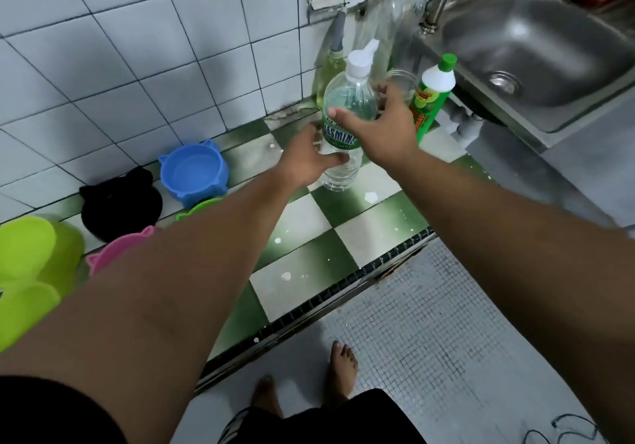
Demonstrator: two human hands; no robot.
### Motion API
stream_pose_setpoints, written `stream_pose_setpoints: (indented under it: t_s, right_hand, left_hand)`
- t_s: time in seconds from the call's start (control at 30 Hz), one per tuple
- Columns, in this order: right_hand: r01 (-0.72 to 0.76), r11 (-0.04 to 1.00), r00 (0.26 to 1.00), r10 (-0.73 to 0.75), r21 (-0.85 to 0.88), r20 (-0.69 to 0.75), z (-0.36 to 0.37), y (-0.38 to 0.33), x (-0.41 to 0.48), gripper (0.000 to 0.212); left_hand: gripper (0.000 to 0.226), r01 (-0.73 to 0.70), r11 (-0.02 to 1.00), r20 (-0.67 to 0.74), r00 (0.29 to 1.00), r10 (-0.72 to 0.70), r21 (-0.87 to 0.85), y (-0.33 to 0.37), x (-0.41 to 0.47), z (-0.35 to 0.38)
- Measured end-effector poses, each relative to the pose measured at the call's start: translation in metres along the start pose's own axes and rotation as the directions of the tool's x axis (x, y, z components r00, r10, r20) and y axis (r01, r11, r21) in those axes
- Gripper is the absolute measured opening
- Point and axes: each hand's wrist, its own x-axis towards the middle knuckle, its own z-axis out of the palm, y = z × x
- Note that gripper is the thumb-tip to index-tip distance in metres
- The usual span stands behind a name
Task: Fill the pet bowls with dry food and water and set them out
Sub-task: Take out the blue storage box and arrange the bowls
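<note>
Both hands' fingers [335, 112] wrap the water bottle [343, 134] mid-counter, bowls [194, 172] well apart leftward

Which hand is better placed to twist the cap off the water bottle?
The right hand, probably. It sits high on the water bottle, just below the white cap. The left hand wraps the lower body, so it suits steadying the bottle on the counter.

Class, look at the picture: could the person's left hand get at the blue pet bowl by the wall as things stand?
Probably yes. The blue bowl sits uncovered left of the left hand, nothing between them, but that hand is on the water bottle.
</note>
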Motion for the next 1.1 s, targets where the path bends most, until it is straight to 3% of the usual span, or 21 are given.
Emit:
stream_pose_setpoints:
  t_s: [0.17,0.33,0.5,0.7,1.1]
  right_hand:
    - [0.001,1.0,0.999,-0.002,0.012,0.049,0.0,0.025,-0.012,0.094]
    - [-0.075,0.997,0.996,0.077,-0.036,0.052,0.008,0.054,-0.041,0.095]
    - [-0.096,0.986,0.969,0.125,-0.139,0.215,0.037,0.06,-0.079,0.077]
    - [0.027,0.985,0.941,0.032,-0.17,0.336,0.097,0.016,-0.128,0.061]
    - [0.219,0.976,0.865,-0.188,-0.014,0.466,0.238,-0.095,-0.265,0.035]
  left_hand:
    - [0.084,0.024,0.998,-0.049,0.999,-0.021,0.053,-0.005,-0.011,0.002]
    - [0.085,0.092,0.996,-0.076,0.993,-0.093,-0.012,-0.018,-0.034,0.004]
    - [0.067,0.085,0.996,-0.099,0.992,-0.083,0.014,-0.031,-0.073,-0.012]
    - [0.049,0.125,0.99,-0.235,0.963,-0.135,-0.058,-0.068,-0.149,-0.07]
    - [0.028,0.184,0.983,-0.49,0.855,-0.17,-0.02,-0.147,-0.351,-0.23]
